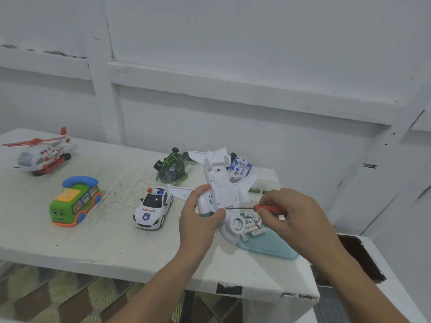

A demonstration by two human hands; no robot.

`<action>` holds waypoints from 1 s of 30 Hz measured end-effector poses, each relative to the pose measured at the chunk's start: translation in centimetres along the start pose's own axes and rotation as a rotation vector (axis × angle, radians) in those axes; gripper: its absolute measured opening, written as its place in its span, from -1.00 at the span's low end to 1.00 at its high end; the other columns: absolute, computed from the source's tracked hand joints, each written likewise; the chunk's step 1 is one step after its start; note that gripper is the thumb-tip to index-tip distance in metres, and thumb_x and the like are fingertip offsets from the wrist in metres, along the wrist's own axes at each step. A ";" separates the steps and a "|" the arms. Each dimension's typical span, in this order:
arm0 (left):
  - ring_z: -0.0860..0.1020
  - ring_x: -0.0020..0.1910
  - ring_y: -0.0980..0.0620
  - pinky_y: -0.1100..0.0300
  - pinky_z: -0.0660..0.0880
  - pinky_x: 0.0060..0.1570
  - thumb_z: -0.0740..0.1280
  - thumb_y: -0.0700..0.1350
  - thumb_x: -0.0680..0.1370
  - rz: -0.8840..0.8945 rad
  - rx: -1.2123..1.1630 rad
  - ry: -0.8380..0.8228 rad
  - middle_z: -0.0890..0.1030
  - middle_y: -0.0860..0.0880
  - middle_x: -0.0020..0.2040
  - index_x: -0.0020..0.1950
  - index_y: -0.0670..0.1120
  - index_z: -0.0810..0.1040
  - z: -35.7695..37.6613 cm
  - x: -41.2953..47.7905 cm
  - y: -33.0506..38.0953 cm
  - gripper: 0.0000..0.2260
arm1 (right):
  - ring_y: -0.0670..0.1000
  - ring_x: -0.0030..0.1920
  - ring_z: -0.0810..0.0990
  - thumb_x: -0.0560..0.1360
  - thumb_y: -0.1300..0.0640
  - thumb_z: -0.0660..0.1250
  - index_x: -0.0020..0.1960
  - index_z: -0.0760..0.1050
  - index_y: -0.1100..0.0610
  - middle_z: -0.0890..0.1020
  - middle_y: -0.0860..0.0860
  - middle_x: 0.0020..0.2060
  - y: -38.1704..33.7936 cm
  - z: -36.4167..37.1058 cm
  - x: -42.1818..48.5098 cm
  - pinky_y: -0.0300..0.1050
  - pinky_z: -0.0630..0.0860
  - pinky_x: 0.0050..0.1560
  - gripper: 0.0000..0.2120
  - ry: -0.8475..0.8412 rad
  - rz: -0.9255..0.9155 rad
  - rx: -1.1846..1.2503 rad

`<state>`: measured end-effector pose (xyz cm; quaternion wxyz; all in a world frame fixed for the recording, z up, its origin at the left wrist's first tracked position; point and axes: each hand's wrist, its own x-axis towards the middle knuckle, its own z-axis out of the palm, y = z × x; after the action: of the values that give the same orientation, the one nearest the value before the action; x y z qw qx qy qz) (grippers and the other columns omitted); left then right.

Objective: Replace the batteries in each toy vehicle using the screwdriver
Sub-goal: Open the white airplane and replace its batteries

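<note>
My left hand (200,214) grips a white toy airplane (219,183) turned belly-up above the table, its nose resting near the tray. My right hand (288,212) holds a red-handled screwdriver (268,208) with its black shaft level and its tip at the airplane's underside. Several white batteries (253,226) lie on a pale blue tray (270,247) under my right hand. A green battery (256,190) lies behind the airplane.
On the white table (105,241) stand a white police car (152,209), a green bus toy (74,202), a red and white helicopter (43,152), a green and black vehicle (171,169) and a blue and white toy (240,169). A white wall runs behind.
</note>
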<state>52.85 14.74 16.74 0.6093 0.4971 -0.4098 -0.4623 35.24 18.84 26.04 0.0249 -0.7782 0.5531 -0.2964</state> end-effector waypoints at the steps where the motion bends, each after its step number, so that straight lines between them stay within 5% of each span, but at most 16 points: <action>1: 0.68 -0.13 -0.07 -0.27 0.61 -0.12 0.48 -0.33 0.39 0.002 0.006 -0.003 0.69 0.18 -0.08 0.11 0.25 0.57 0.0 0.0 0.1 -0.48 | -0.10 -0.27 0.54 0.43 0.10 0.43 -0.21 0.55 -0.02 0.54 -0.09 -0.35 -0.3 0.0 0.0 -0.05 0.50 -0.22 -0.92 0.000 0.014 -0.018; 6: 0.67 -0.12 -0.10 -0.26 0.61 -0.12 0.48 -0.33 0.39 0.013 0.021 -0.009 0.69 0.19 -0.10 0.13 0.25 0.55 0.1 0.0 0.5 -0.47 | -0.06 -0.29 0.43 0.52 0.04 0.29 -0.18 0.48 0.06 0.47 -0.10 -0.37 -2.6 0.1 0.5 -0.16 0.31 -0.26 -0.87 -0.053 0.025 -0.170; 11: 0.67 -0.16 -0.02 -0.25 0.62 -0.10 0.49 -0.31 0.37 0.007 0.031 -0.012 0.69 0.21 -0.10 0.15 0.24 0.56 -0.1 0.0 0.6 -0.48 | 0.07 -0.31 0.41 0.62 -0.02 0.05 -0.29 0.36 0.12 0.42 0.00 -0.42 -5.0 -0.5 1.6 -0.13 0.35 -0.31 -0.63 -0.168 0.170 -0.274; 15: 0.65 -0.22 0.09 -0.21 0.63 -0.11 0.49 -0.33 0.38 0.002 0.031 -0.012 0.68 0.23 -0.09 0.13 0.24 0.56 -0.4 0.0 0.7 -0.48 | 0.10 -0.20 0.35 0.62 0.11 0.08 -0.18 0.28 0.07 0.36 -0.02 -0.25 -5.7 -0.7 1.9 -0.08 0.27 -0.27 -0.81 -0.220 -0.001 -0.480; 17: 0.67 -0.18 0.06 -0.21 0.63 -0.11 0.49 -0.32 0.38 0.001 0.016 -0.004 0.68 0.20 -0.05 0.13 0.26 0.56 -0.5 0.1 0.8 -0.47 | 0.08 -0.21 0.32 0.54 0.20 0.18 -0.03 0.28 0.03 0.30 -0.04 -0.14 -6.0 -0.6 1.8 -0.15 0.16 -0.40 -0.89 -0.263 -0.034 -0.525; 19: 0.67 -0.17 0.09 -0.18 0.64 -0.08 0.49 -0.32 0.39 0.002 0.006 0.003 0.67 0.23 -0.04 0.14 0.25 0.56 -0.7 0.2 0.8 -0.47 | 0.05 -0.26 0.28 0.27 0.38 0.31 -0.07 0.32 0.05 0.31 -0.04 -0.17 -5.5 0.1 1.5 -0.22 -0.01 -0.47 -0.64 -0.205 -0.144 -0.566; 22: 0.64 -0.21 0.15 -0.15 0.64 -0.09 0.48 -0.33 0.39 0.006 0.001 0.005 0.65 0.32 -0.09 0.15 0.23 0.56 -1.0 0.4 1.1 -0.48 | 0.01 -0.36 0.21 0.00 0.44 0.13 -0.20 0.37 0.09 0.40 0.01 -0.30 -5.7 0.2 1.5 -0.28 -0.17 -0.48 -0.56 -0.162 -0.185 -0.542; 24: 0.62 -0.25 0.18 -0.14 0.65 -0.10 0.47 -0.34 0.40 0.009 -0.001 0.003 0.64 0.35 -0.11 0.15 0.22 0.56 -1.1 0.6 1.2 -0.49 | 0.02 -0.38 0.19 0.00 0.46 0.18 -0.17 0.33 0.09 0.39 0.04 -0.28 -5.1 0.7 1.6 -0.29 -0.11 -0.53 -0.54 -0.153 -0.212 -0.543; 27: 0.59 -0.31 0.27 -0.11 0.65 -0.08 0.47 -0.35 0.40 0.020 0.015 -0.005 0.63 0.37 -0.14 0.15 0.20 0.55 -1.1 0.7 1.3 -0.49 | 0.07 -0.32 0.28 0.28 0.23 0.43 -0.12 0.38 0.13 0.38 0.08 -0.09 -6.2 0.6 1.6 -0.08 0.37 -0.48 -0.72 -0.157 -0.117 -0.519; 29: 0.57 -0.32 0.31 -0.12 0.64 -0.07 0.47 -0.36 0.39 0.023 0.026 -0.011 0.63 0.38 -0.16 0.15 0.18 0.55 -1.1 0.7 1.3 -0.49 | 0.11 -0.22 0.30 0.52 0.05 0.22 -0.12 0.43 0.16 0.37 0.08 -0.04 -5.9 0.3 2.2 -0.04 0.41 -0.27 -0.82 -0.149 -0.090 -0.549; 30: 0.58 -0.33 0.30 -0.14 0.64 -0.07 0.47 -0.36 0.39 0.020 0.028 -0.015 0.64 0.37 -0.16 0.15 0.17 0.56 -1.0 0.6 1.2 -0.49 | 0.12 -0.22 0.30 0.53 0.10 0.18 -0.23 0.41 0.15 0.38 0.08 -0.16 -6.0 0.1 2.5 -0.07 0.30 -0.36 -0.80 -0.156 -0.131 -0.544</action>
<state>54.17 14.44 17.80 0.6037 0.4980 -0.4258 -0.4542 40.84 18.97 29.23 -0.1617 -0.8109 0.5571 -0.0774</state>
